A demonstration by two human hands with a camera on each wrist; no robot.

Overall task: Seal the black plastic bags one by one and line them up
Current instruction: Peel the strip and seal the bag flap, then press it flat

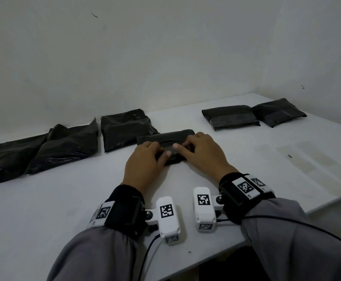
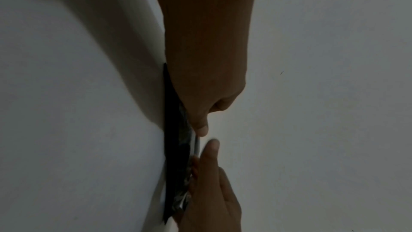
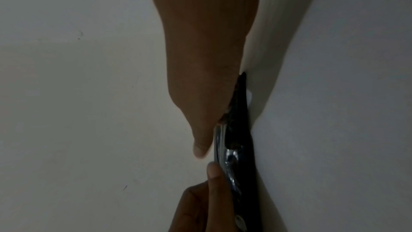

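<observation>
A black plastic bag (image 1: 165, 137) lies flat on the white table (image 1: 74, 199), mid-table in front of me. Both hands rest on its near half. My left hand (image 1: 155, 153) covers the left part, with its thumb laid on the greyish flap (image 1: 171, 151). My right hand (image 1: 186, 148) covers the right part, thumb tip also on the flap, close to the left thumb. In the left wrist view the left hand (image 2: 205, 77) presses the bag (image 2: 176, 147) from above and the right hand (image 2: 214, 183) meets it. The right wrist view shows the right hand (image 3: 207, 77) pressing the shiny flap edge (image 3: 219, 147).
Three loose black bags (image 1: 68, 147) lie along the back left, partly overlapping. Two flat folded bags (image 1: 230, 116) sit side by side at the back right. A white wall (image 1: 165, 57) stands behind. The table edge (image 1: 327, 203) runs along the right front.
</observation>
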